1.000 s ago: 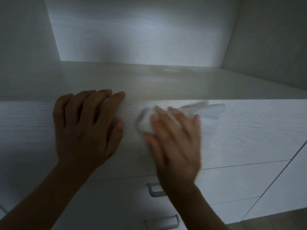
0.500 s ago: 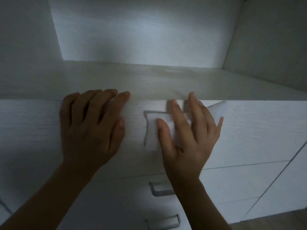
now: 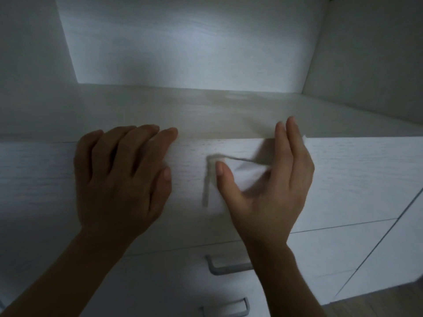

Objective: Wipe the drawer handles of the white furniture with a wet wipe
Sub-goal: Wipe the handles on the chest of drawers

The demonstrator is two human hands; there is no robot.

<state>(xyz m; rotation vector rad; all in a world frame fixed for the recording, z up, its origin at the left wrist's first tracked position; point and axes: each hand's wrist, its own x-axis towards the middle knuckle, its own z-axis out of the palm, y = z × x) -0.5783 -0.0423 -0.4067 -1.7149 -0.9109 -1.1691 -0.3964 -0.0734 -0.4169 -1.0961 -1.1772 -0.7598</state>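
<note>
Beneath the right hand's (image 3: 272, 193) straight, close-set fingers lay a thin, creased wet wipe (image 3: 242, 176), pressed against the wood-grained drawer front (image 3: 357, 177).

support: white furniture (image 3: 354, 179) | front: left hand (image 3: 119, 179) resting, wet wipe (image 3: 242, 175) beneath right hand (image 3: 274, 197)
</note>
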